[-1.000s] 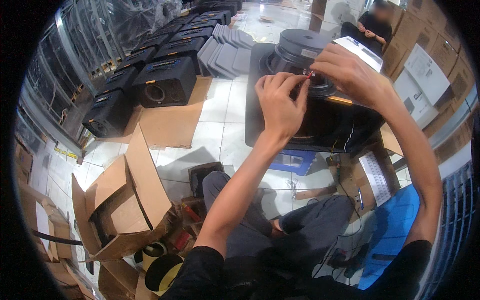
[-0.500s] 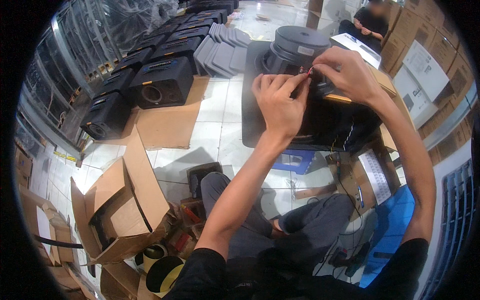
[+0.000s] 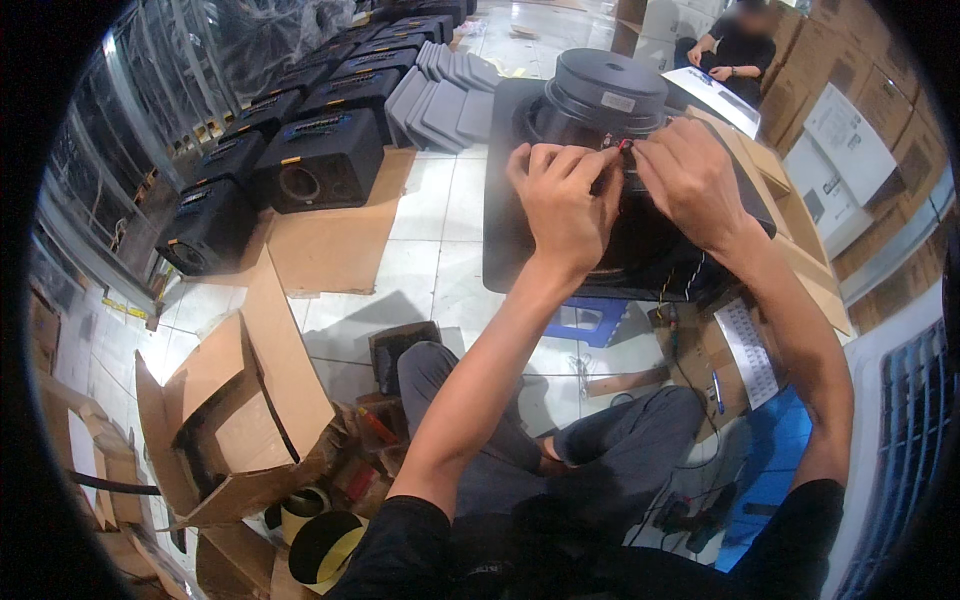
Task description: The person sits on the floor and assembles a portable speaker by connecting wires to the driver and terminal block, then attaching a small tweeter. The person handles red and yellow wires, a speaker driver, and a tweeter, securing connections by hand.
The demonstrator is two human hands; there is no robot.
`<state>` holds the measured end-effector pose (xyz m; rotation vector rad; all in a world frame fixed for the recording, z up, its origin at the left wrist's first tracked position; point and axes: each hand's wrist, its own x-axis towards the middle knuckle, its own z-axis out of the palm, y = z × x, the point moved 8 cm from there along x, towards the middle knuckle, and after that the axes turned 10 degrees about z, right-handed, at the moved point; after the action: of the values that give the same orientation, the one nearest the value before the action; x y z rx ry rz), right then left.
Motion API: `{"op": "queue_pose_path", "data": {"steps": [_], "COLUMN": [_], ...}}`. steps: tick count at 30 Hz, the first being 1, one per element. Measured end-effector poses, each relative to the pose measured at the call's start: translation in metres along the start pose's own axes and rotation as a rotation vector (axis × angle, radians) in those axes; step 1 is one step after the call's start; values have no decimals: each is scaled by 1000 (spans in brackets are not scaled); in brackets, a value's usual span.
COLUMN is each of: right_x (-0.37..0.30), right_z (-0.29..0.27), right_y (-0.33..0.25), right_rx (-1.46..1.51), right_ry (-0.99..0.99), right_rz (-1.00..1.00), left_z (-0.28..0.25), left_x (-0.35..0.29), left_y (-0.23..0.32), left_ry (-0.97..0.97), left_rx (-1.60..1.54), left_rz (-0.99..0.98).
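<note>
Tiled floor (image 3: 465,200) — left fingers (image 3: 582,166) pinch thin red wire (image 3: 626,146) — grip of right fingers (image 3: 655,165) unclear.

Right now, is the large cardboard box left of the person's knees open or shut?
Open: the cardboard box has raised flaps, exposing its inside.

Way L over floor (image 3: 425,262); spkr (image 3: 600,85) blocks fwd.

Speaker driver (image 3: 612,80) on cabinet (image 3: 508,225)
</note>
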<state>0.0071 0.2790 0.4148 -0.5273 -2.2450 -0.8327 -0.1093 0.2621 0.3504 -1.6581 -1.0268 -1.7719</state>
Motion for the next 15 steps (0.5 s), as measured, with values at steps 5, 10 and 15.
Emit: {"op": "queue_pose_path", "data": {"steps": [5, 10, 15], "right_x": [6, 15, 24], "right_z": [8, 7, 14], "right_y": [-25, -40, -35], "right_rx": [-348, -468, -501], "right_ry": [-143, -269, -358], "right_rz": [-246, -620, -845], "left_z": [0, -1, -1], "left_x": [-2, -4, -5], "left_y": [-2, -2, -3], "left_ry": [15, 56, 56], "left_rx": [-2, -1, 13], "left_rz": [6, -5, -15]}}
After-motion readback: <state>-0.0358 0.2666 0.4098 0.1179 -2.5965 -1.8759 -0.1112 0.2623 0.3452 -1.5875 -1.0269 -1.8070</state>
